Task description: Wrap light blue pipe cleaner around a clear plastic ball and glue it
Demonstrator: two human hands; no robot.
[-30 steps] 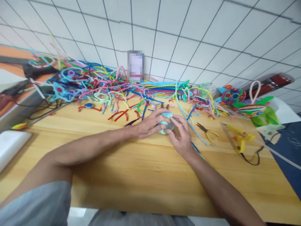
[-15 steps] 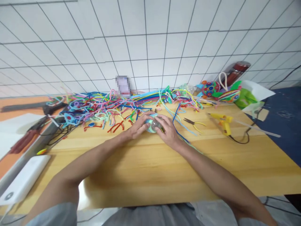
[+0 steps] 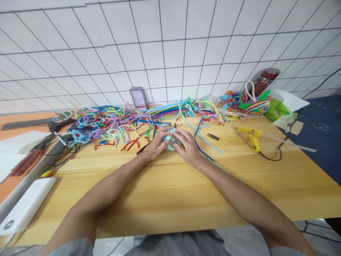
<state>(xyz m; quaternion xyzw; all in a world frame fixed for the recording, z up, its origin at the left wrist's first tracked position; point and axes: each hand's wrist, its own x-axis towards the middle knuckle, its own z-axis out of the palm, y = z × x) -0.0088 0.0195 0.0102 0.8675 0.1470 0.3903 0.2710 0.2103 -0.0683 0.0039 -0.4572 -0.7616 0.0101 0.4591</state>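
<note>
Between my two hands is a clear plastic ball (image 3: 174,141), partly wrapped in light green and blue pipe cleaner. My left hand (image 3: 157,145) curls round its left side, thumb on the front. On the right side my right hand (image 3: 188,145) grips it with bent fingers over the top. The ball is low over the wooden table (image 3: 160,192); whether it touches the wood I cannot tell. Dark tool tips poke out just behind it, mostly hidden. A long blue pipe cleaner (image 3: 196,137) runs past my right hand.
Tangled pipe cleaners (image 3: 106,124) line the back. To the right lie yellow-handled pliers (image 3: 218,138) and a yellow glue gun (image 3: 252,136) with its cord. Decorated craft pieces (image 3: 237,100) and a red flask (image 3: 266,81) stand behind. A white power bank (image 3: 29,202) lies at left, a phone (image 3: 138,99) against the wall.
Both hands keep hold of the ball and have barely shifted. The ball looks slightly turned, and the camera view has moved a little.
</note>
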